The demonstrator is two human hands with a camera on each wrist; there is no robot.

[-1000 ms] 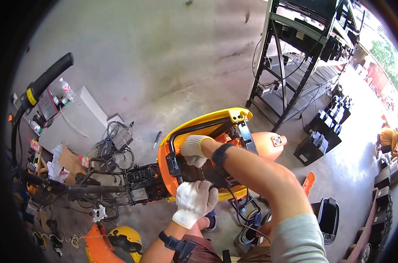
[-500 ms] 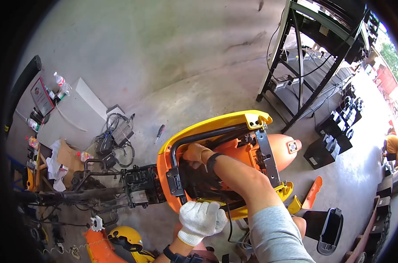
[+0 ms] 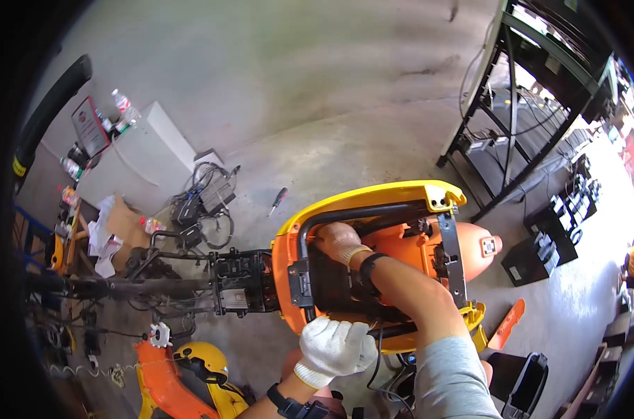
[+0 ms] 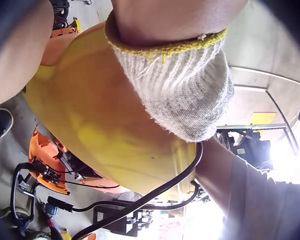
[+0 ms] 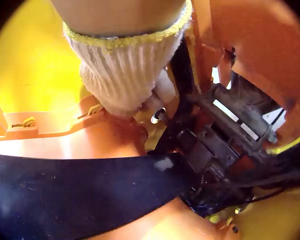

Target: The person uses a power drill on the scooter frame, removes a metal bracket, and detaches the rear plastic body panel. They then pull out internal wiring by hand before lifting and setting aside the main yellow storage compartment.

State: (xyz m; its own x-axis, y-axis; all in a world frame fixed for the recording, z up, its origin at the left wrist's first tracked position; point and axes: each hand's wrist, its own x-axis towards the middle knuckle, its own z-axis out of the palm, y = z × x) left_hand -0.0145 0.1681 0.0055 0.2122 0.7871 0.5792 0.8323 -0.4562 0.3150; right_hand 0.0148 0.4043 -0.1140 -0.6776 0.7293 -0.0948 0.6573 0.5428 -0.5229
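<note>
A yellow and orange scooter rear body (image 3: pixel 284 276) with a black tubular frame (image 3: pixel 373 213) lies across the middle of the head view. My gloved right hand (image 3: pixel 338 242) reaches down inside it, near the far frame tube. In the right wrist view the right glove (image 5: pixel 122 75) hides most of the fingers, and a shiny metal piece (image 5: pixel 159 116) shows beside the fingertips; I cannot tell whether they pinch it. My gloved left hand (image 3: pixel 336 348) curls over the body's near edge. A black cable (image 4: pixel 155 192) hangs beside the left glove (image 4: pixel 185 95).
On the floor beyond the body lies a screwdriver (image 3: pixel 278 199). Cables and black boxes (image 3: pixel 205 202) sit by a white cabinet (image 3: pixel 139 157). At the right are a metal rack (image 3: pixel 512 105), black batteries (image 3: pixel 533 258) and an orange panel (image 3: pixel 507 325). Orange and yellow parts (image 3: pixel 184 377) lie at the lower left.
The head view has shifted, so the surroundings appear farther right. My right hand has gone deeper inside the body toward the far tube. The left hand stays at the near edge.
</note>
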